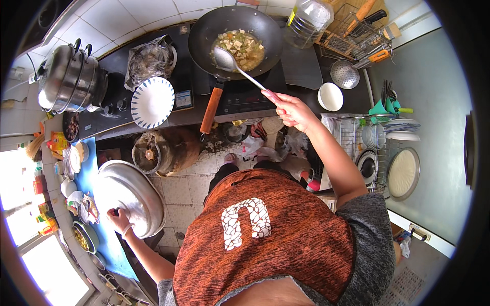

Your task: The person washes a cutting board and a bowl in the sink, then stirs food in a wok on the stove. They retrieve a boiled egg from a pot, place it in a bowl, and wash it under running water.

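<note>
My right hand (pixel 293 111) grips the handle of a metal ladle (pixel 226 59). The ladle's bowl rests at the near edge of diced tofu and vegetables in broth (pixel 240 46), inside a dark wok (pixel 201 32). The wok sits on a black induction cooktop (pixel 245 97), and its wooden handle (pixel 213 109) points towards me. Off to the left, my left hand (pixel 118 221) holds the dark knob of a large domed metal lid (pixel 132 195). What lies beneath the lid is hidden.
A white plate with blue marks (pixel 152 102) and a stacked steamer pot (pixel 65 80) stand left of the wok. To the right are a white bowl (pixel 330 96), a skimmer (pixel 344 74), a plastic jug (pixel 309 23) and a dish rack (pixel 377 160). Bags lie on the floor below.
</note>
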Tool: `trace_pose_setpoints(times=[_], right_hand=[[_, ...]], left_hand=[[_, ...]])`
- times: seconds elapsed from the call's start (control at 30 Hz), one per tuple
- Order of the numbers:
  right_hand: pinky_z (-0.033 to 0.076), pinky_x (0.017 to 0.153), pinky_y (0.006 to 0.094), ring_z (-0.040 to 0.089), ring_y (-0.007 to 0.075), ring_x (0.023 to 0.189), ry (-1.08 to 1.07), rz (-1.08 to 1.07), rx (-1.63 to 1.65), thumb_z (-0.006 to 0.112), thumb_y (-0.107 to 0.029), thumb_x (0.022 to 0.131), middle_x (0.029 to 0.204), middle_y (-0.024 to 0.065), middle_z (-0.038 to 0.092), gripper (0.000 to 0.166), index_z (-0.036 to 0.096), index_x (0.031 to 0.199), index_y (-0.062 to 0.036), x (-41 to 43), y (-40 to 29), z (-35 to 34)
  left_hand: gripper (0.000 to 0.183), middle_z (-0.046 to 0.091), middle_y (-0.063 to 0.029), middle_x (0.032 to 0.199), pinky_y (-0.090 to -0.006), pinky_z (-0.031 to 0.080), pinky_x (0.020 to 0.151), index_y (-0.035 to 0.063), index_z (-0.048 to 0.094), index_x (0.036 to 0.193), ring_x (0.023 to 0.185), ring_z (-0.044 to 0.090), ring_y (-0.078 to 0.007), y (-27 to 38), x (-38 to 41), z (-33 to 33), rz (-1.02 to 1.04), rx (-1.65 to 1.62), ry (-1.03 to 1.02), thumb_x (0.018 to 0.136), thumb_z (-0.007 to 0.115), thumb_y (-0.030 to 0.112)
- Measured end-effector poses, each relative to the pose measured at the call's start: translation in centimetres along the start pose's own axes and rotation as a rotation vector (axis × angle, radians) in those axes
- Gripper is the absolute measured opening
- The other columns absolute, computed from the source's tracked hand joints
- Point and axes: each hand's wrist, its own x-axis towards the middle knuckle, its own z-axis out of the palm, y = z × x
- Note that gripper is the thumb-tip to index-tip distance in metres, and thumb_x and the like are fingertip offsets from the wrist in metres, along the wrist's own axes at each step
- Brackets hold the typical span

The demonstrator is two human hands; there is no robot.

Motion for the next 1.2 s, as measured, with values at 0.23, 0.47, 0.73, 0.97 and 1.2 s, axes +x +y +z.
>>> trace_pose_setpoints(times=[0.23,0.47,0.73,0.97,1.2], right_hand=[[0.023,0.039,0.0155,0.028,-0.0001,0.051,-0.024,-0.033,0.016,0.045,-0.017,0.101,0.072,-0.0083,0.042,0.040,0.045,0.141,-0.0150,1.9,0.7,-1.1],[0.021,0.039,0.0160,0.026,0.0006,0.047,-0.081,-0.005,0.040,0.045,-0.017,0.101,0.067,-0.0074,0.037,0.040,0.045,0.141,-0.0168,5.0,-0.1,-1.0],[0.038,0.044,0.0317,0.050,0.0210,0.050,0.180,-0.588,-0.677,0.049,-0.015,0.096,0.071,0.0112,0.054,0.037,0.050,0.134,-0.0142,10.2,-1.6,-1.6],[0.050,0.061,0.0488,0.063,0.0385,0.072,0.308,-0.608,-1.494,0.042,-0.007,0.093,0.082,0.0246,0.062,0.045,0.044,0.137,-0.0120,12.4,-3.5,-3.2],[0.052,0.057,0.0456,0.063,0.0360,0.065,0.419,-0.615,-1.818,0.043,-0.005,0.092,0.078,0.0203,0.060,0.050,0.038,0.141,-0.0135,9.3,-4.4,-4.8]], left_hand=[[0.028,0.057,-0.0119,0.090,-0.0365,0.048,0.079,0.0009,0.056,0.098,0.080,0.055,-0.0251,5.7,0.6,-3.3,0.102,-0.088,-0.002,0.073,0.061,0.012],[0.030,0.057,-0.0094,0.090,-0.0359,0.047,0.075,0.0013,0.058,0.100,0.077,0.055,-0.0210,13.1,0.4,-5.2,0.166,-0.117,-0.021,0.072,0.059,0.012],[0.032,0.055,-0.0059,0.088,-0.0334,0.044,0.072,0.0031,0.058,0.101,0.070,0.049,-0.0170,18.4,0.0,-6.1,0.225,-0.077,-0.037,0.071,0.061,0.012],[0.032,0.057,-0.0058,0.089,-0.0302,0.045,0.067,0.0023,0.057,0.104,0.068,0.050,-0.0152,21.0,-0.8,-6.3,0.280,-0.052,-0.046,0.074,0.062,0.011],[0.032,0.054,-0.0067,0.093,-0.0327,0.046,0.069,0.0023,0.057,0.103,0.070,0.049,-0.0172,24.6,-0.6,-6.4,0.296,-0.108,-0.117,0.072,0.060,0.010]])
